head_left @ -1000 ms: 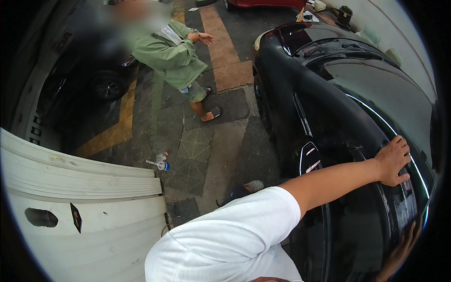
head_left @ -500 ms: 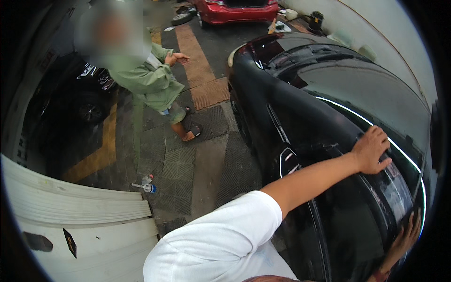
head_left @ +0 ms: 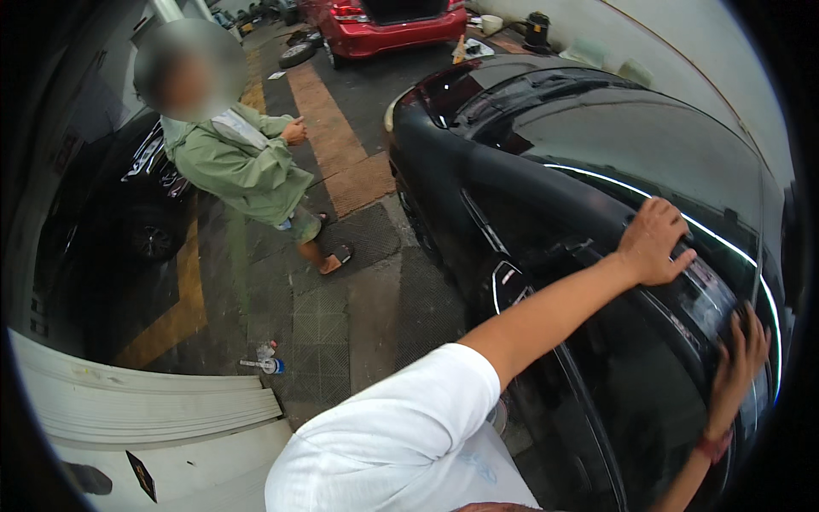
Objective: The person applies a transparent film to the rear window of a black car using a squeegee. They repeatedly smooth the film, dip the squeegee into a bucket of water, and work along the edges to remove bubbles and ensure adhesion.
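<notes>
The big black car (head_left: 563,226) fills the right side. Along its top edge (head_left: 584,194) is a shiny strip (head_left: 710,290); I can't tell if it's tape or just a shine. The left hand (head_left: 655,241) rests at the far end of the strip, fingers bent a little, not in a fist. The right hand (head_left: 740,358) is at the near end, open, fingers spread. I can't see if anything is under either palm. To do this well, I think soft, even pushing with flat palms would be best, with the red wristband (head_left: 713,446) lifted so it can't rub the paint.
</notes>
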Demonstrator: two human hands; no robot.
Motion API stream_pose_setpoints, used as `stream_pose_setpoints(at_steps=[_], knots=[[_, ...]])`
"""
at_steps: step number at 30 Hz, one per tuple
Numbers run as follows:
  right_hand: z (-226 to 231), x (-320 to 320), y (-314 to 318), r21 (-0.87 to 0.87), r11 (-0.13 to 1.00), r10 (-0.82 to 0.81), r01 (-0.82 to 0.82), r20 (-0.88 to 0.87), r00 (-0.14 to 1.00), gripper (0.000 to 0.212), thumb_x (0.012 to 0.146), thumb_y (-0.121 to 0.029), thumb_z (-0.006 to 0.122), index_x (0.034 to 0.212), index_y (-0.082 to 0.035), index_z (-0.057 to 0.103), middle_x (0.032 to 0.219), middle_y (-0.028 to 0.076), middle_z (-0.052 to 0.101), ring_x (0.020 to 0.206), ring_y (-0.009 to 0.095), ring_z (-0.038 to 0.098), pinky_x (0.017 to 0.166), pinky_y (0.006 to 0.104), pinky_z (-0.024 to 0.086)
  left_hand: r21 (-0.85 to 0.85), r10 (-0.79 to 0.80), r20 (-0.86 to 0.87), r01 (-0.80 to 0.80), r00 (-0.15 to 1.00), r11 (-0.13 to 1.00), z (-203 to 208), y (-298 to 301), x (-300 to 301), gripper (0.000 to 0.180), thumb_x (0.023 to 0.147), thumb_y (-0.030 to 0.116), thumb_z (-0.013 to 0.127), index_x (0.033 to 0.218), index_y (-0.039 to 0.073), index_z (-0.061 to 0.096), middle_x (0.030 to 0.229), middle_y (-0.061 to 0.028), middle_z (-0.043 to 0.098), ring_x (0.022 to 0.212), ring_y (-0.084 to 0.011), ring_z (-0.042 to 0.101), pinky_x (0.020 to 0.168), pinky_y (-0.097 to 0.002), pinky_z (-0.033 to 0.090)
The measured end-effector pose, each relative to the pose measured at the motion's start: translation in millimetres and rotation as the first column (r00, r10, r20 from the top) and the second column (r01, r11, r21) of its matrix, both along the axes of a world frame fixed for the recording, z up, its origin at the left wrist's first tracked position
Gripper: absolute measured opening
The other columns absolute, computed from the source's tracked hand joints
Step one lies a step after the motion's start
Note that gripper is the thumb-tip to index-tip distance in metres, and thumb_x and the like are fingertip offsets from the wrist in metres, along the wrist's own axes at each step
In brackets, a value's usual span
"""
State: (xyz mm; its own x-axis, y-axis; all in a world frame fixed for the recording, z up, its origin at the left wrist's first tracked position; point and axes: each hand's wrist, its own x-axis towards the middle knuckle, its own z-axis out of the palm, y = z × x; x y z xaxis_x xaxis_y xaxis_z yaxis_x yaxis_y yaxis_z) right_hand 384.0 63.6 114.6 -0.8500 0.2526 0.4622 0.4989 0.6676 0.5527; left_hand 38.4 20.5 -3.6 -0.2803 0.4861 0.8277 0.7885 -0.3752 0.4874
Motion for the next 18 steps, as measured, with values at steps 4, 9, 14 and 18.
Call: stream_pose_setpoints(at_steps=[4,9,14,18], knots=[[-1,-28,-13,-0.098,0.995,0.01,-0.013,-0.027,1.0,0.058,0.09,-0.01,0.085,0.147,-0.021,0.078,0.169,0.004,0.062,0.158,0.032,0.053,0.141,0.059,0.031,0.063,0.083,0.005,-0.083,0.997,0.995,-9,-5,3,0.036,0.088,0.041,0.087,0.106,0.011,0.083,0.114,-0.0152,0.079,0.119,-0.0408,0.072,0.113,-0.0563,0.05],[34,53,-18,-0.07,0.98,-0.195,0.186,-0.172,0.966,0.056,0.094,-0.01,0.083,0.149,-0.019,0.074,0.164,0.003,0.065,0.153,0.03,0.057,0.138,0.0595,0.031,0.018,0.097,-0.174,-0.095,0.98,0.995,-4,-12,-26,0.032,0.101,0.038,0.08,0.115,0.009,0.082,0.117,-0.0135,0.082,0.117,-0.0382,0.074,0.105,-0.0517,0.052],[59,87,-43,-0.092,0.972,-0.233,0.214,-0.317,0.919,0.052,0.095,-0.011,0.084,0.145,-0.017,0.074,0.161,0.004,0.069,0.152,0.032,0.06,0.138,0.0594,0.03,-0.037,0.171,-0.236,-0.184,0.957,0.982,-3,-22,-33,0.026,0.107,0.035,0.076,0.119,0.013,0.082,0.125,-0.0088,0.082,0.124,-0.0343,0.073,0.11,-0.0488,0.049],[36,63,-37,-0.069,0.983,-0.18,0.171,-0.163,0.97,0.051,0.094,-0.016,0.088,0.143,-0.021,0.074,0.163,0.002,0.067,0.154,0.028,0.057,0.14,0.0583,0.027,-0.062,0.167,-0.247,-0.187,0.954,0.98,-1,-20,-31,0.029,0.11,0.036,0.073,0.123,0.012,0.082,0.128,-0.0075,0.082,0.127,-0.0329,0.072,0.114,-0.0476,0.047]])
